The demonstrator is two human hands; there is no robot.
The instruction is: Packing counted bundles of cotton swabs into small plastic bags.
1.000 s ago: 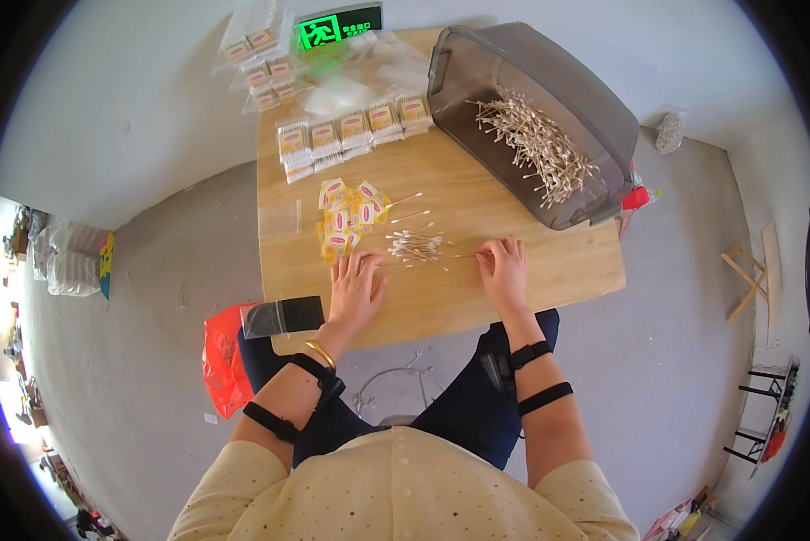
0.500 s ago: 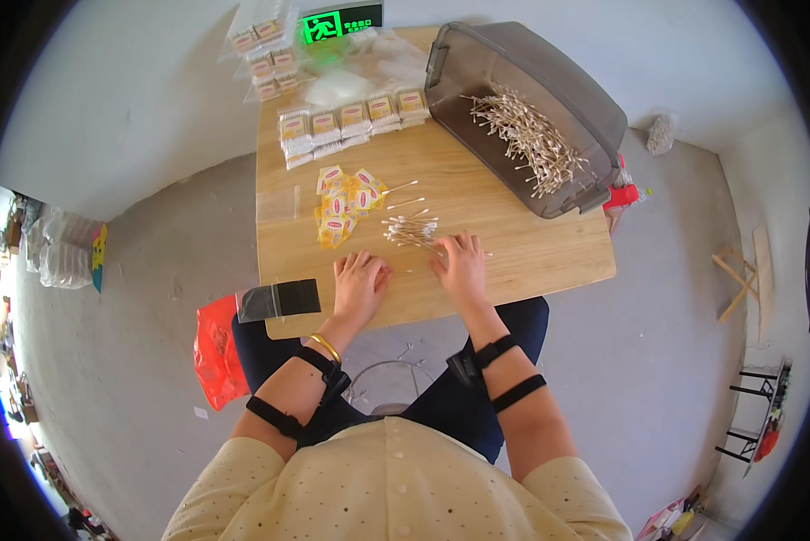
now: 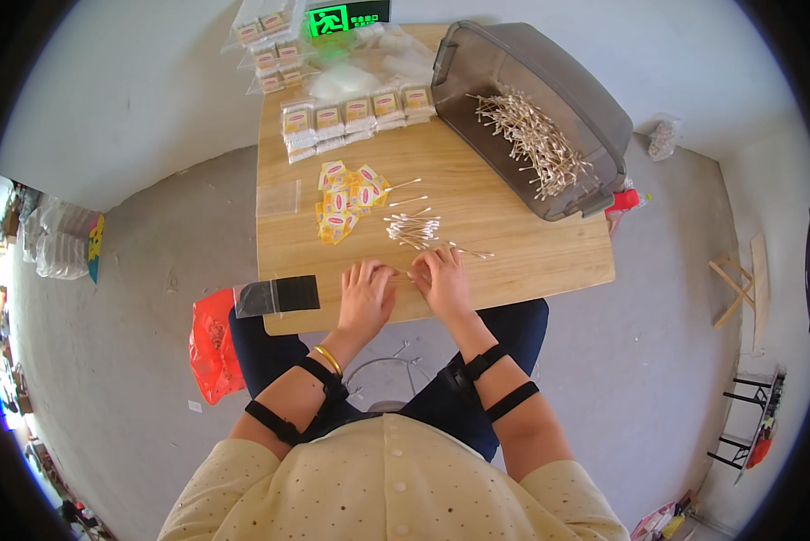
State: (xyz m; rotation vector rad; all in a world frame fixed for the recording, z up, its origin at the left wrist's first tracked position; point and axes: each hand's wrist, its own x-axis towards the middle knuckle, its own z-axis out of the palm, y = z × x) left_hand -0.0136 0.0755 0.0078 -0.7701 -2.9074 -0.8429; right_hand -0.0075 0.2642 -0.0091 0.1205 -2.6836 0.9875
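Cotton swabs (image 3: 412,227) lay in a small loose pile on the wooden table (image 3: 531,261), just beyond the person's fingertips, with a few strays pointing off toward the right. Both hands had drawn together since half a second before: the right hand (image 3: 441,281), which a second earlier rested well out to the right, had slid in until it sat beside the left hand (image 3: 366,296) near the table's front edge. Fingertips of both met over what looked like a swab or two between them, though whether anything was actually pinched could not be told at this size. That closing-in suggested the hands had gathered swabs from the pile and were now working on them at close range.

Left of the pile lay a scatter of small yellow packets (image 3: 346,200), and beyond those a row of filled clear bags (image 3: 355,119), with more bags (image 3: 274,45) at the far end. A large grey plastic bin (image 3: 536,117) stood tilted at the far right corner, holding a heap of loose swabs. An empty clear bag (image 3: 279,197) lay flat near the left edge, and a black sheet (image 3: 279,295) overhung the front left corner. A red bag (image 3: 211,343) sat on the floor beside the person's left knee. Nothing lay between the hands and the pile.
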